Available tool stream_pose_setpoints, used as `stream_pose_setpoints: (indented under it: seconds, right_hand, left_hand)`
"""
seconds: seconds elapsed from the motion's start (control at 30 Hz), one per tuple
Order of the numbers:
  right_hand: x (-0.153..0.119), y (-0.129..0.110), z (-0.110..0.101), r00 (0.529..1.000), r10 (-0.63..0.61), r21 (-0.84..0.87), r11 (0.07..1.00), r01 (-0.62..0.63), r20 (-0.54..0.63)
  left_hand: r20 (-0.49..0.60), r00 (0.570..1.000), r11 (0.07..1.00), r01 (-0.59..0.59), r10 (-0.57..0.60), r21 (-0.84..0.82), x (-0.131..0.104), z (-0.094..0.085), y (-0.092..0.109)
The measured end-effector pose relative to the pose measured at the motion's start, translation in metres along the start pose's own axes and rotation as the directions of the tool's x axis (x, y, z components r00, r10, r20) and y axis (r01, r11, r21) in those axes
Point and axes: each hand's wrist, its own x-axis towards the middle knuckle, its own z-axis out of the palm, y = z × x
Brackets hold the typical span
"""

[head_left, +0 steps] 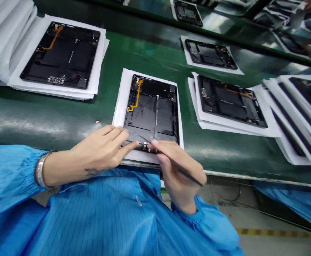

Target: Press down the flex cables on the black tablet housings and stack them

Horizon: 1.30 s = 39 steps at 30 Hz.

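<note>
A black tablet housing (147, 117) lies open-side up on white sheets (119, 99) in front of me, with an orange flex cable (138, 93) along its left side. My left hand (104, 147) rests at its lower left edge, fingers stretched out and thumb apart. In my right hand (180, 169) are slim black tweezers (184, 172), closed in the fingers. Their thin tip points up and left over the lower edge of the housing, near a small silvery connector (146, 146). The fingers hide part of that edge.
Another housing (62, 57) lies on sheets at the left, beside a tall stack of white sheets (7, 42). To the right are a housing (231, 101) on paper and a leaning stack (299, 124). A further housing (211, 54) lies behind. A tiny part (97, 122) sits on the green bench (145, 49).
</note>
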Motion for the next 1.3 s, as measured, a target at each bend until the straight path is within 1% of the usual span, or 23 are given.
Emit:
stream_pose_setpoints:
  seconds: [0.07, 0.13, 0.23, 0.37, 0.47, 0.53, 0.6, 0.63, 0.7, 0.77, 0.87, 0.97, 1.03, 1.13, 1.23, 1.3]
  right_hand:
    - [0.015, -0.003, 0.007, 0.995, 0.073, 0.075, 0.994, -0.078, 0.065]
    - [0.024, -0.003, 0.013, 0.989, 0.096, 0.075, 0.992, -0.105, 0.114]
    - [0.028, 0.0, 0.017, 0.983, 0.083, 0.045, 0.995, -0.091, 0.165]
    - [0.029, -0.001, 0.016, 0.978, 0.041, 0.031, 0.998, -0.048, 0.202]
    - [0.03, -0.003, 0.015, 0.975, 0.008, 0.029, 0.999, -0.015, 0.224]
    - [0.031, -0.004, 0.016, 0.971, -0.013, 0.027, 1.0, 0.007, 0.238]
    - [0.031, -0.005, 0.017, 0.969, -0.026, 0.028, 0.999, 0.02, 0.246]
    - [0.031, -0.004, 0.017, 0.968, -0.029, 0.029, 0.999, 0.023, 0.248]
    - [0.031, -0.004, 0.017, 0.968, -0.031, 0.032, 0.999, 0.024, 0.25]
    - [0.03, -0.003, 0.013, 0.968, -0.028, 0.029, 0.999, 0.021, 0.249]
    - [0.027, -0.002, 0.001, 0.973, 0.007, -0.016, 1.0, -0.003, 0.232]
    - [0.022, -0.003, -0.014, 0.975, 0.06, -0.09, 0.995, -0.042, 0.213]
    - [0.02, -0.003, -0.02, 0.975, 0.079, -0.117, 0.992, -0.055, 0.208]
    - [0.018, -0.005, -0.02, 0.975, 0.08, -0.131, 0.99, -0.054, 0.207]
    - [0.018, -0.005, -0.017, 0.981, 0.053, -0.146, 0.989, -0.026, 0.187]
    - [0.017, -0.006, -0.016, 0.982, 0.027, -0.15, 0.989, 0.002, 0.188]
  left_hand:
    - [0.013, 1.0, 0.999, 0.025, -0.025, 0.021, 0.003, -0.001, 0.005]
    - [0.015, 0.999, 0.999, 0.044, -0.044, 0.026, 0.004, -0.001, 0.007]
    - [-0.015, 0.998, 0.998, 0.06, -0.06, 0.019, 0.003, 0.0, 0.008]
    - [-0.038, 0.997, 0.997, 0.07, -0.069, 0.019, 0.003, 0.003, 0.009]
    - [-0.052, 0.997, 0.998, 0.057, -0.055, 0.025, 0.004, 0.004, 0.009]
    - [-0.068, 0.997, 0.999, 0.03, -0.028, 0.029, 0.001, 0.005, 0.004]
    - [-0.091, 0.996, 1.0, 0.007, -0.008, -0.014, -0.005, 0.006, -0.003]
    - [-0.098, 0.995, 0.998, 0.001, -0.008, -0.067, -0.01, 0.008, -0.007]
    - [-0.081, 0.996, 0.981, 0.014, -0.031, -0.194, -0.019, 0.01, -0.015]
    - [-0.049, 0.997, 0.965, 0.038, -0.052, -0.258, -0.026, 0.012, -0.018]
    - [-0.04, 0.998, 0.981, 0.038, -0.046, -0.193, -0.025, 0.011, -0.015]
    - [-0.067, 0.998, 0.996, -0.008, 0.002, -0.088, -0.017, 0.007, -0.008]
    - [-0.086, 0.996, 0.999, -0.029, 0.027, -0.014, -0.01, 0.004, -0.005]
    - [-0.071, 0.996, 0.998, -0.048, 0.051, 0.04, -0.001, 0.003, -0.005]
    - [-0.091, 0.991, 0.995, -0.099, 0.1, 0.013, 0.006, 0.006, -0.007]
    - [-0.111, 0.988, 0.994, -0.111, 0.11, 0.001, 0.01, 0.008, -0.007]
